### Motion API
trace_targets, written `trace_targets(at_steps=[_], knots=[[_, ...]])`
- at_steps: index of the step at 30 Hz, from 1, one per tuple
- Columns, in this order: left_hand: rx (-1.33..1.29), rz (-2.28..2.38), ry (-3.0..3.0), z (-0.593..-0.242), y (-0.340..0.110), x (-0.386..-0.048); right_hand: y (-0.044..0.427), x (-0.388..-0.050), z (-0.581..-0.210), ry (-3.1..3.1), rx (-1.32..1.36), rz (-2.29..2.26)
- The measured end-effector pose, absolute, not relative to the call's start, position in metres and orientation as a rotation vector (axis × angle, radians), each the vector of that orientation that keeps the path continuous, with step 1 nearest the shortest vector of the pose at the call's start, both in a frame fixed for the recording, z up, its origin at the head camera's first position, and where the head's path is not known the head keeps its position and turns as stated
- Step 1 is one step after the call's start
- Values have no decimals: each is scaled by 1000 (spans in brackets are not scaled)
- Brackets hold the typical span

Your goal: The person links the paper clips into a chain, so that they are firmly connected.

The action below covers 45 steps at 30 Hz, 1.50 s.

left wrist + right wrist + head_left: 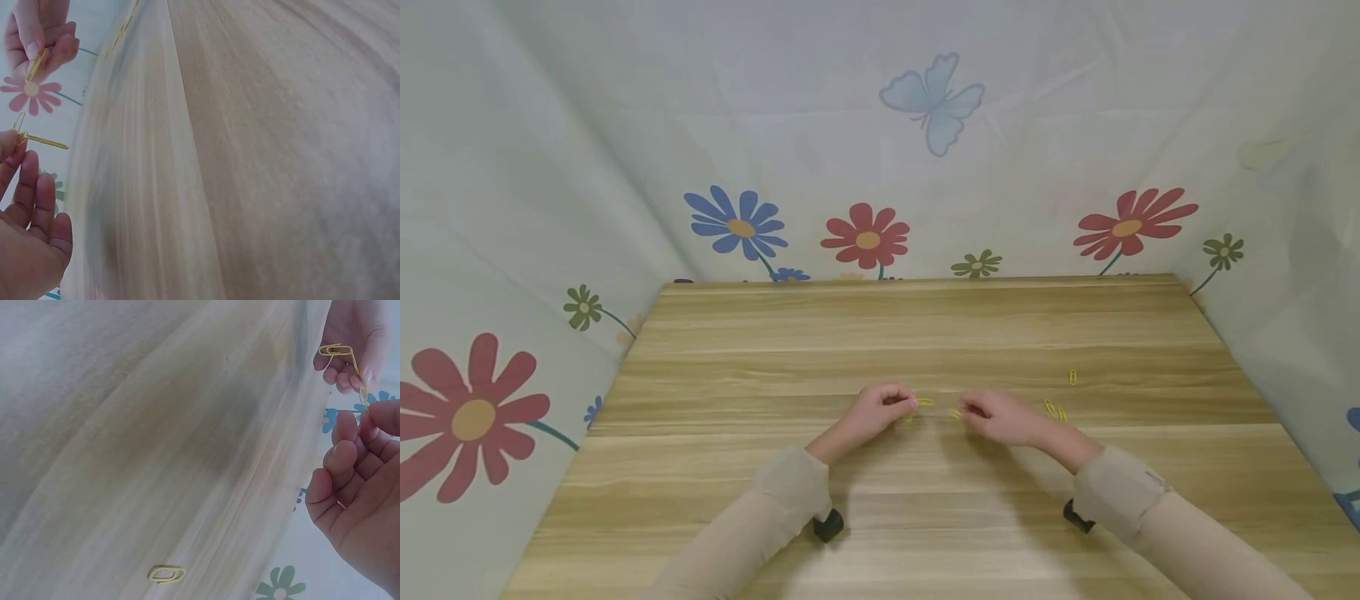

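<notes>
My left hand (876, 412) pinches a yellow paper clip (927, 402) between thumb and forefinger. A second yellow paper clip (20, 122) hangs at the same fingertips, and the two look hooked together in the left wrist view. Facing it across a small gap, my right hand (1003, 417) pinches another yellow paper clip (955, 414) by one end, its other end pointing toward the left hand. Both hands are held above the wooden table (880, 500). In the right wrist view the right hand's clip (364, 394) overlaps the left fingertips, so contact there is unclear.
Loose yellow paper clips lie on the table right of my hands: one farther back (1072, 377), and a pair of clips (1050, 407) close to the right wrist. A flowered white curtain (805, 142) surrounds the table's back and sides. Black wrist devices (829, 526) sit under the sleeves.
</notes>
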<state>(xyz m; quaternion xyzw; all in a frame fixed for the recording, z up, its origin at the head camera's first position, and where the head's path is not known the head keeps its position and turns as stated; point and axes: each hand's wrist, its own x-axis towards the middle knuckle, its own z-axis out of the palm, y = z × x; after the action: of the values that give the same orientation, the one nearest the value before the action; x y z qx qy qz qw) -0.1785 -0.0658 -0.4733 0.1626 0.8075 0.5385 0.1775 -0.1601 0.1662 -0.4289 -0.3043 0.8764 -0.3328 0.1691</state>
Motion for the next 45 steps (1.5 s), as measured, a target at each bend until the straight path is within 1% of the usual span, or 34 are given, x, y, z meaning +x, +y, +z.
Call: trace_targets(at_steps=[5, 10, 12, 17, 30, 45], knots=[[473, 1527, 2294, -472, -63, -178, 164, -162, -427, 2479, -881, -966], [521, 1529, 2291, -452, -61, -169, 162, -164, -429, 2486, -857, -964], [529, 1518, 2307, -452, -60, -169, 162, -164, -430, 2482, -845, -968], [544, 1509, 2338, -471, -59, -175, 160, -165, -429, 2468, -826, -967], [635, 1498, 2365, -474, -58, -176, 157, -166, -433, 2406, -750, -1050], [719, 1402, 2444, -469, -56, -174, 156, -170, -436, 2307, -686, -1139]])
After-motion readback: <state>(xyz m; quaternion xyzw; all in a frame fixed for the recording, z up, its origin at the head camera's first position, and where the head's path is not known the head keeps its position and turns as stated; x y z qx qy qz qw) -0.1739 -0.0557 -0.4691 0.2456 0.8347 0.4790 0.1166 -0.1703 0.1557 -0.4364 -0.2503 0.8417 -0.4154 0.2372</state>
